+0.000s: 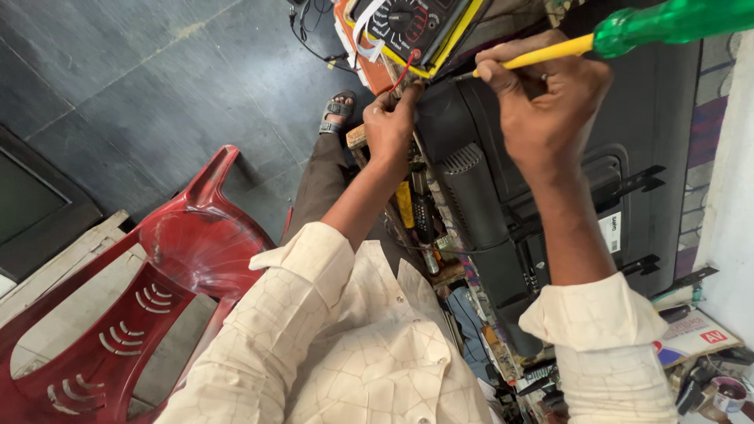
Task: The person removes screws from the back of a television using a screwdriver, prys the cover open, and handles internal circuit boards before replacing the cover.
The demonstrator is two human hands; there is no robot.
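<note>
One screwdriver (628,35) is gripped by the closed right hand (542,102), its long axis running from the green handle at upper right down-left toward the black television back (550,180); the left hand (390,126) is clenched at the set's edge, contents unclear.

Cream shirt with a fine crackle pattern, sleeves rolled up; brown trousers, grey strapped sandal
</note>
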